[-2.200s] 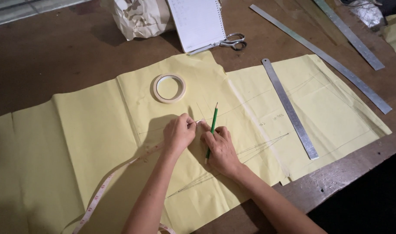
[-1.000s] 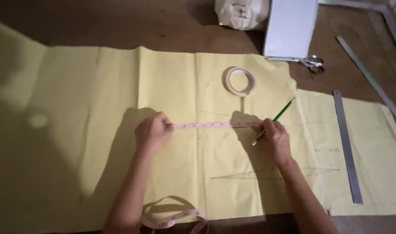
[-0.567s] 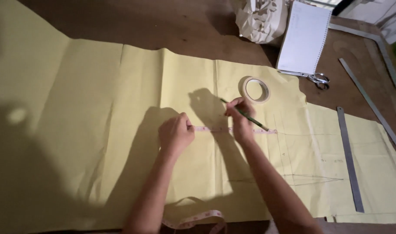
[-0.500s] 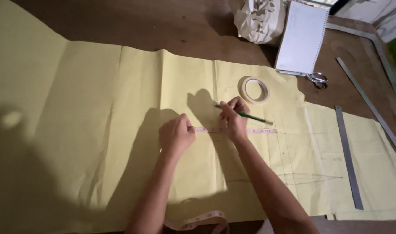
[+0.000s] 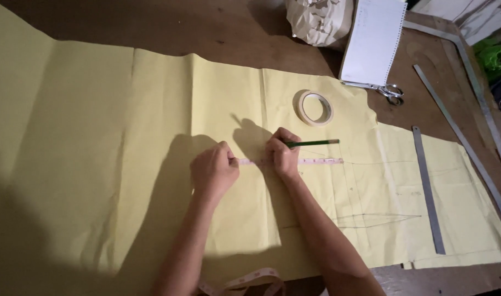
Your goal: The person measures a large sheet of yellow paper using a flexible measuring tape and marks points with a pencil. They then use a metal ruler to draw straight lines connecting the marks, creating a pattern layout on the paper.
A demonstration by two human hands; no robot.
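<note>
A large sheet of yellow pattern paper [image 5: 124, 137] covers most of the brown table. A pink measuring tape [image 5: 316, 161] lies flat across it. My left hand [image 5: 213, 171] pins the tape's left part down with closed fingers. My right hand [image 5: 281, 154] rests on the tape a little to the right and grips a green pencil [image 5: 313, 143] that points to the right. Thin pencil lines run over the paper to the right of my hands.
A roll of white tape [image 5: 315, 108] lies just beyond my right hand. A spiral notebook [image 5: 373, 41], scissors [image 5: 391, 94], crumpled paper [image 5: 319, 19], a short steel ruler [image 5: 428, 189] and long metal rulers [image 5: 464, 142] sit at the right. More measuring tape loops [image 5: 245, 281] at the near edge.
My right hand with the pencil slid left along the measuring tape toward my left hand. The view shifted a little; the left hand stays pressed on the tape.
</note>
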